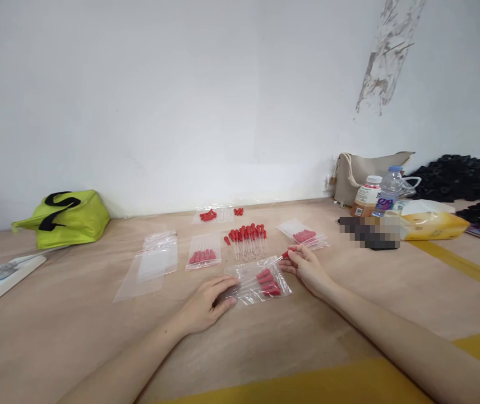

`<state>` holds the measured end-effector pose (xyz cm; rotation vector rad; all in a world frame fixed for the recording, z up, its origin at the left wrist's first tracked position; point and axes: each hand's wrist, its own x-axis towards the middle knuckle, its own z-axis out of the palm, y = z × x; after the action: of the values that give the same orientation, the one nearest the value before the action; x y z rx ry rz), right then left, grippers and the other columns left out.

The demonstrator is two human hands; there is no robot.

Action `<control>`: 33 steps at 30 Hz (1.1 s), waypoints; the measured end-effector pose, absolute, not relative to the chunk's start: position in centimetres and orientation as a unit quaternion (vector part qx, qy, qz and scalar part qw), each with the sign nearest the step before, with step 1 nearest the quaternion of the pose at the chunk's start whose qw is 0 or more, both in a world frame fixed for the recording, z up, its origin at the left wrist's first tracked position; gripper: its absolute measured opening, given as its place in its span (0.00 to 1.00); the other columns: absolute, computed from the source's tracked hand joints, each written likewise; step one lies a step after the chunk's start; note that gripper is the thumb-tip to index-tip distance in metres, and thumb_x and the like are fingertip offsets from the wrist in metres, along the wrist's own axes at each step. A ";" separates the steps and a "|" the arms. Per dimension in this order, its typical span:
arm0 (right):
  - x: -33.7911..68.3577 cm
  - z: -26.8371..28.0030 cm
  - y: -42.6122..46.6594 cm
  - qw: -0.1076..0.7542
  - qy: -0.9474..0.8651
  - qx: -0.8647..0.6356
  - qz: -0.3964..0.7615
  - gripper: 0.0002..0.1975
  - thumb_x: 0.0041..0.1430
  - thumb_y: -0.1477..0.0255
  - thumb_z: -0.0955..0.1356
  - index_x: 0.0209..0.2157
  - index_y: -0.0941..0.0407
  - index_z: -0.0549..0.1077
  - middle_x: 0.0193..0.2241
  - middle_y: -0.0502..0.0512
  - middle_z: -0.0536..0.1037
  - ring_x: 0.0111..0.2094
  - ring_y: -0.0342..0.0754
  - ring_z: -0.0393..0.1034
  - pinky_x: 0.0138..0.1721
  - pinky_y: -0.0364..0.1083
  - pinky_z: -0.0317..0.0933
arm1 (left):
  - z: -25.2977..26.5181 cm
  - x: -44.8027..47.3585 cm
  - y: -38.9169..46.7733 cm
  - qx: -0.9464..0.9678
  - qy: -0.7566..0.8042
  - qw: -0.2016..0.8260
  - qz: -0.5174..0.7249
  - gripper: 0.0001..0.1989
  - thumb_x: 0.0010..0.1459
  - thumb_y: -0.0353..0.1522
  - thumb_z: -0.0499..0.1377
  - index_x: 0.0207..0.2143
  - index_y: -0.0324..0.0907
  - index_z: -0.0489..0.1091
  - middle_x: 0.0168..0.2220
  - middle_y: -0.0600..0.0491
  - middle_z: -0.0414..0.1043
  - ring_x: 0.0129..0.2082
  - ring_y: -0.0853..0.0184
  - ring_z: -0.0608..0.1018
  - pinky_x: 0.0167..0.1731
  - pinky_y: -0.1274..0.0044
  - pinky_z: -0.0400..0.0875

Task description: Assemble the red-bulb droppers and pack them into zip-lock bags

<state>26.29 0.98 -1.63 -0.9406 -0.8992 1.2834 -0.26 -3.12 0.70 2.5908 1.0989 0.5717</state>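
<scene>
A clear plastic zip bag [248,294] lies in front of me with several red-bulbed droppers [270,285] inside. My left hand [206,303] grips its left end, the fingers on top and the thumb at the lower edge. Between the thumb and fingertips of my right hand [307,270] is the red bulb of another dropper [284,255], its clear tube pointing left over the bag's upper edge. Just beyond lies a row of loose droppers [246,235] with their bulbs facing the wall. Filled bags rest on both sides, one at left [203,252] and one at right [303,234].
Flat clear bags [151,266] lie at left, near a green bag [72,216] and a power strip [4,280]. Red bulbs [208,215] sit by the wall. At right stand bottles [366,196], a tissue pack [433,221], a beige bag [343,179] and a black pile [462,177].
</scene>
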 end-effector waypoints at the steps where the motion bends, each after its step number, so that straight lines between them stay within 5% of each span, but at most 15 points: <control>1: 26.3 -1.6 0.9 0.596 -0.406 -0.410 0.558 0.14 0.44 0.68 0.69 0.31 0.56 0.61 0.22 0.47 0.71 0.22 0.40 0.69 0.28 0.42 0.66 | 0.7 -0.3 -3.1 0.893 0.379 0.134 0.200 0.18 0.58 0.36 0.51 0.51 0.47 0.60 0.51 0.52 0.63 0.50 0.64 0.66 0.50 0.69 0.60; 8: 26.1 -1.4 0.5 0.475 -0.550 -0.441 0.526 0.17 0.42 0.62 0.69 0.31 0.58 0.66 0.16 0.43 0.69 0.10 0.33 0.54 0.11 0.36 0.48 | 0.7 -0.3 -3.1 0.891 0.379 0.144 0.205 0.20 0.58 0.36 0.50 0.53 0.48 0.57 0.53 0.52 0.61 0.51 0.63 0.65 0.50 0.69 0.60; 14: 25.6 -1.2 0.5 0.454 -0.546 -0.387 0.588 0.19 0.35 0.62 0.72 0.30 0.57 0.68 0.21 0.47 0.74 0.23 0.44 0.70 0.24 0.42 0.62 | 0.8 -0.2 -3.1 0.892 0.377 0.147 0.203 0.20 0.58 0.36 0.50 0.53 0.48 0.57 0.52 0.52 0.62 0.50 0.63 0.65 0.50 0.69 0.60; 18: 24.8 -1.0 0.7 0.439 -0.540 -0.392 0.601 0.19 0.36 0.60 0.71 0.29 0.59 0.72 0.23 0.52 0.76 0.27 0.47 0.71 0.30 0.46 0.65 | 0.9 -0.2 -3.2 0.893 0.375 0.150 0.197 0.20 0.58 0.36 0.50 0.54 0.48 0.56 0.52 0.52 0.62 0.50 0.63 0.65 0.50 0.69 0.60; 26: 24.6 -2.7 2.2 0.479 -0.576 -0.557 0.359 0.14 0.41 0.66 0.70 0.30 0.59 0.67 0.16 0.48 0.71 0.17 0.41 0.65 0.16 0.38 0.56 | 0.7 -0.3 -3.1 0.903 0.364 0.133 0.186 0.18 0.59 0.34 0.49 0.53 0.51 0.58 0.53 0.54 0.60 0.51 0.65 0.64 0.50 0.70 0.59; 29: 25.3 -2.1 2.4 0.426 -0.554 -0.572 0.430 0.13 0.48 0.68 0.65 0.37 0.59 0.65 0.11 0.42 0.65 0.09 0.37 0.55 0.11 0.36 0.47 | 0.7 -0.3 -3.0 0.906 0.359 0.134 0.180 0.17 0.59 0.34 0.49 0.52 0.51 0.59 0.53 0.54 0.59 0.52 0.65 0.64 0.51 0.71 0.59; 33: 25.7 -1.0 2.0 0.349 -0.573 -0.531 0.518 0.14 0.51 0.62 0.62 0.27 0.60 0.69 0.09 0.44 0.63 0.09 0.37 0.53 0.10 0.37 0.45 | 1.0 -0.2 -3.1 0.908 0.356 0.136 0.174 0.18 0.60 0.34 0.48 0.53 0.51 0.58 0.53 0.53 0.59 0.52 0.64 0.63 0.50 0.70 0.59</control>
<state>25.68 2.05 -1.02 -1.3765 -1.4853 1.3415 -0.16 -3.09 0.96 2.6289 1.0320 0.5028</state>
